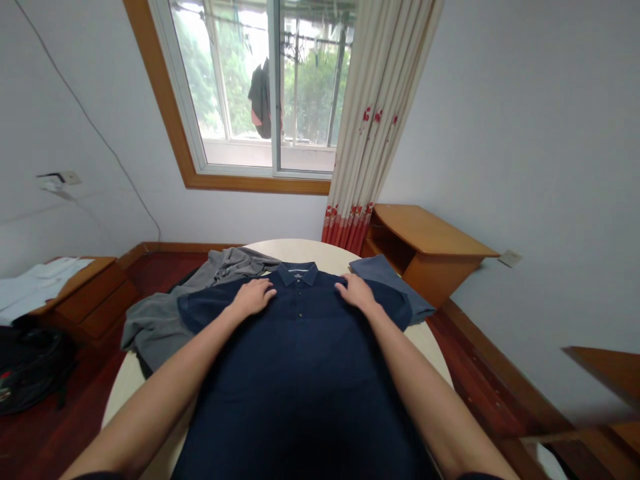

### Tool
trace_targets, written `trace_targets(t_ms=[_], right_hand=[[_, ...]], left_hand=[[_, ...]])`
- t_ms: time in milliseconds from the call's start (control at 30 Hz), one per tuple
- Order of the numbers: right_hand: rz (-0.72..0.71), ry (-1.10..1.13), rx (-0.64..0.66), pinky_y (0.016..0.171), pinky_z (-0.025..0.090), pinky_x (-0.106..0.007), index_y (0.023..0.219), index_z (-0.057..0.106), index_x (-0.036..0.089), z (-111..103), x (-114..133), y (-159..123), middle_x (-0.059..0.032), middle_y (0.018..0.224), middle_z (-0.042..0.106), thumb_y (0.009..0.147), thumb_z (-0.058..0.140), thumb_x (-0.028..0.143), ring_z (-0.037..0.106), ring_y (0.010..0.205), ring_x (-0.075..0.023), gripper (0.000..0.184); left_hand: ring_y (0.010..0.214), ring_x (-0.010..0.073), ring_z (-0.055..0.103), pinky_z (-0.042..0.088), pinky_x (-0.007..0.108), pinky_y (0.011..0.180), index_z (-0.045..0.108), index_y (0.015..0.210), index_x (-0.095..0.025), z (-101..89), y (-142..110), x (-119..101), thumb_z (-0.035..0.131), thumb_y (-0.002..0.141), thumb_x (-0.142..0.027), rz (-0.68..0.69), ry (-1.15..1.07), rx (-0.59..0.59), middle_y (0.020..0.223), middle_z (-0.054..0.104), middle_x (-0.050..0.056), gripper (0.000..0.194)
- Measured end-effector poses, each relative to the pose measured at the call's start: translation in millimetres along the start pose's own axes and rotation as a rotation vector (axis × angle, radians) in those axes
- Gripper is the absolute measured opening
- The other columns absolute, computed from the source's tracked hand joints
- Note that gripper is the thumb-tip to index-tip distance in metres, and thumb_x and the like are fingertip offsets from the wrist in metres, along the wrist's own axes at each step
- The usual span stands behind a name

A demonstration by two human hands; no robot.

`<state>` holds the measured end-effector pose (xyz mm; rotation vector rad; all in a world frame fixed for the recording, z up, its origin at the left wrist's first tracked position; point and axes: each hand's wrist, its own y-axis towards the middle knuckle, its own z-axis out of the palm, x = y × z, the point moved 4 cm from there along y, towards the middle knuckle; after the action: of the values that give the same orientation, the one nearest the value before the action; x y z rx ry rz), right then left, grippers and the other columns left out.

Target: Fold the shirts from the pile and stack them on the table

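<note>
A dark navy polo shirt lies spread front side up on a round pale table, its collar at the far end and its sleeves out to both sides. My left hand rests on its left shoulder area, fingers stretched out and lying flat. On the opposite shoulder lies my right hand, also flat with the fingers extended. Neither hand grips the cloth. Grey garments lie crumpled to the left, partly beneath the left sleeve. A folded blue-grey garment sits at the right, partly under the right sleeve.
Behind the table hang a cream and red curtain and a window. A wooden desk stands close at the right. On the left are a wooden cabinet with white cloth on top and a black bag on the floor.
</note>
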<state>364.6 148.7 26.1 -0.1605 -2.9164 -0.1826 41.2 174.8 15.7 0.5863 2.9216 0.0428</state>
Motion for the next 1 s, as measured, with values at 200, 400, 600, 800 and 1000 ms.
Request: trace_targets(t_ms=[200,400,600,800,1000], right_hand=[[-0.061,0.075,0.218,0.119,0.011,-0.063,0.158,0.029,0.022,86,46,9,-0.0107,0.167,0.018,0.099,0.033,0.061,0.01,0.154,-0.0351,0.071],[-0.109,0.039,0.155,0.121,0.005,-0.059,0.159,0.028,0.025,94,36,43,-0.0067,0.168,0.017,0.099,0.025,0.065,0.007,0.155,-0.0308,0.072],[-0.098,0.002,0.161,0.121,0.005,-0.058,0.158,0.03,0.018,81,50,55,-0.0102,0.167,0.018,0.102,0.026,0.055,0.009,0.154,-0.031,0.067],[-0.218,0.071,0.02,0.123,0.008,-0.053,0.155,0.036,0.016,74,82,-11,-0.011,0.165,0.025,0.104,0.028,0.048,0.015,0.154,-0.0281,0.061],[-0.223,0.1,0.079,0.122,0.011,-0.053,0.154,0.039,0.017,78,68,-81,-0.0109,0.164,0.028,0.104,0.03,0.047,0.019,0.153,-0.0267,0.059]], left_hand=[[0.153,0.0392,0.014,0.018,0.071,0.114,0.037,0.155,-0.028,63.6,28,-8,0.029,0.098,-0.062,-0.109,-0.004,0.071,0.166,0.024,0.01,0.067],[0.154,0.0373,0.007,0.01,0.069,0.116,0.03,0.158,-0.03,71.4,59,16,0.024,0.095,-0.07,-0.095,-0.002,0.048,0.167,0.018,0.007,0.075],[0.154,0.035,0.009,0.011,0.067,0.118,0.029,0.159,-0.026,58.5,71,6,0.024,0.1,-0.059,-0.116,0.015,0.084,0.167,0.015,0.008,0.068],[0.153,0.031,0.021,0.019,0.062,0.12,0.036,0.156,-0.021,55.2,6,-49,0.025,0.103,-0.049,-0.043,0.053,-0.099,0.165,0.025,0.008,0.061],[0.153,0.0298,0.021,0.02,0.06,0.121,0.038,0.155,-0.023,69.6,-72,-65,0.027,0.103,-0.05,-0.03,0.041,-0.039,0.164,0.027,0.007,0.06]])
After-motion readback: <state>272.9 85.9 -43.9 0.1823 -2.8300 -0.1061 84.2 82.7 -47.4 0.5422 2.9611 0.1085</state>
